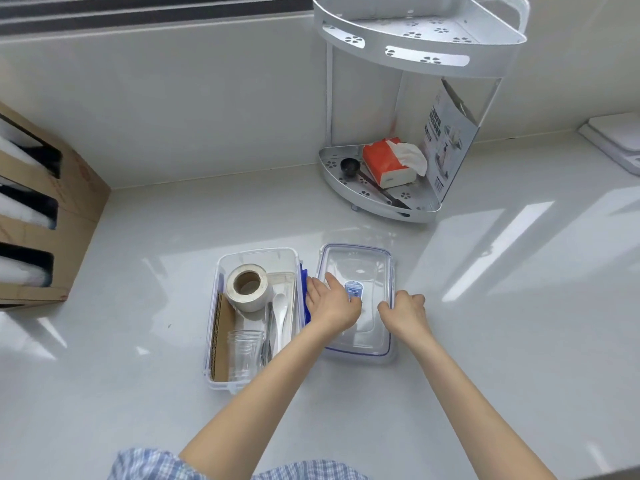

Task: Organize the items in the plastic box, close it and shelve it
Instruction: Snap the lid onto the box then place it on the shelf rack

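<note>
**Two hands on the lid, box open beside it**

Risks, as I judge them from my remote seat:
- Tape roll (247, 287) stands tilted against the box's (221, 271) left-rear area and looks tall; if it rises above the rim, the lid (356, 268) may not seat and the clips will not catch.
- Spoon (280, 311) and the clear cup (244, 351) lie loose; a jolt while the lid is brought across could shift them onto the rim.
- Lid is smooth plastic on a glossy worktop (485, 306); it may slide away rather than lift.
- Rack (419, 46) top tier stands high and well apart from the box; a poorly latched lid could pop open in the carry.

Positions:
- Lid lies flat on the worktop, just right of the box, touching or nearly so; I cannot tell which.
- Left hand (330, 303) rests spread on the lid's left side, fingers flat, its wrist passing over the blue clip (304, 289) between box and lid.
- Right hand (405, 311) curls over the lid's right edge, fingers bent as if pinching the rim.
- Box holds tape roll, spoon, cup and a cardboard strip (221, 341), near my left forearm.
</note>
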Demonstrator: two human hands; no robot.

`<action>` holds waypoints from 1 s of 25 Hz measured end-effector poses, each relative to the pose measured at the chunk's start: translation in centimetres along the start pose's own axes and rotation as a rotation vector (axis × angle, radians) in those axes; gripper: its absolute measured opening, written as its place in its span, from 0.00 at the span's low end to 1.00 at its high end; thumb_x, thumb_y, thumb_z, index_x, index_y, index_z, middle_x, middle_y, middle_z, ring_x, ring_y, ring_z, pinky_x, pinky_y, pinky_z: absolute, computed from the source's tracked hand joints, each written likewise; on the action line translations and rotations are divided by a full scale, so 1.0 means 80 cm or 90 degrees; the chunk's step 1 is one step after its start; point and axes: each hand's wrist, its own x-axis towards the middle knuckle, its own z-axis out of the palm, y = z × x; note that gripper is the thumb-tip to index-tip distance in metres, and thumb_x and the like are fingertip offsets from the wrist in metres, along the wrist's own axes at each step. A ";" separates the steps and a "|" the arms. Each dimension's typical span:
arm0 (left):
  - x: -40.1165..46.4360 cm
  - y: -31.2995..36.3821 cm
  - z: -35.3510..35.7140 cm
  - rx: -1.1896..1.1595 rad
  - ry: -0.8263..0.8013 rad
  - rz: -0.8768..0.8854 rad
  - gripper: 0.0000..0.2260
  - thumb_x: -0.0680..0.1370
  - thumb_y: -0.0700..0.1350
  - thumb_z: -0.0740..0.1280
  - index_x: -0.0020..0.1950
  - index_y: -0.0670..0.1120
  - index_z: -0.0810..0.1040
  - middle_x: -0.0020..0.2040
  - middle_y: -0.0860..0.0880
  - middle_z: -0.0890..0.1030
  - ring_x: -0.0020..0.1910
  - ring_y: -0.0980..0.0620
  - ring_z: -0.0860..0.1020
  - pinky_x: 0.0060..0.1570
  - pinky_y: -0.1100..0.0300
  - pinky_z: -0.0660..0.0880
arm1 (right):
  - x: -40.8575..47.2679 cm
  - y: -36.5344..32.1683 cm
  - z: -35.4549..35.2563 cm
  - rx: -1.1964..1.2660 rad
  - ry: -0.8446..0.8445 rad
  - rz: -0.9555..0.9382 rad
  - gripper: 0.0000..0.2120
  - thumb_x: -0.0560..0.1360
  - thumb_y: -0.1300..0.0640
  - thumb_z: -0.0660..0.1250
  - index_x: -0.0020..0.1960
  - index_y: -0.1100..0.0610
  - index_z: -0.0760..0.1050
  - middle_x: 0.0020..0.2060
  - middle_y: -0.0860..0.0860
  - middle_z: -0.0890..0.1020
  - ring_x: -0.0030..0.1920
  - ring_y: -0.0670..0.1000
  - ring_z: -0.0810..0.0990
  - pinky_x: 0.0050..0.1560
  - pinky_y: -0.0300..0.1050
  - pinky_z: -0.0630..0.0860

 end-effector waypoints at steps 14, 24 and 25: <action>0.000 0.003 -0.006 0.040 -0.006 0.003 0.29 0.76 0.50 0.58 0.71 0.37 0.55 0.73 0.39 0.60 0.72 0.38 0.56 0.70 0.47 0.54 | -0.002 -0.005 -0.005 0.094 0.110 -0.004 0.16 0.77 0.65 0.53 0.64 0.70 0.63 0.64 0.68 0.63 0.61 0.68 0.70 0.59 0.51 0.68; -0.040 0.004 -0.052 -0.312 0.083 0.123 0.25 0.76 0.46 0.57 0.72 0.45 0.59 0.75 0.48 0.61 0.74 0.47 0.59 0.71 0.53 0.57 | -0.031 -0.039 -0.046 0.178 0.206 -0.072 0.15 0.78 0.65 0.52 0.62 0.69 0.67 0.63 0.66 0.65 0.50 0.64 0.71 0.50 0.48 0.67; -0.043 -0.002 -0.060 -0.329 0.109 0.138 0.24 0.76 0.46 0.58 0.72 0.45 0.61 0.74 0.48 0.62 0.73 0.47 0.60 0.72 0.53 0.57 | -0.034 -0.044 -0.042 0.185 0.199 -0.091 0.13 0.77 0.64 0.52 0.58 0.68 0.69 0.62 0.66 0.66 0.46 0.61 0.68 0.47 0.46 0.64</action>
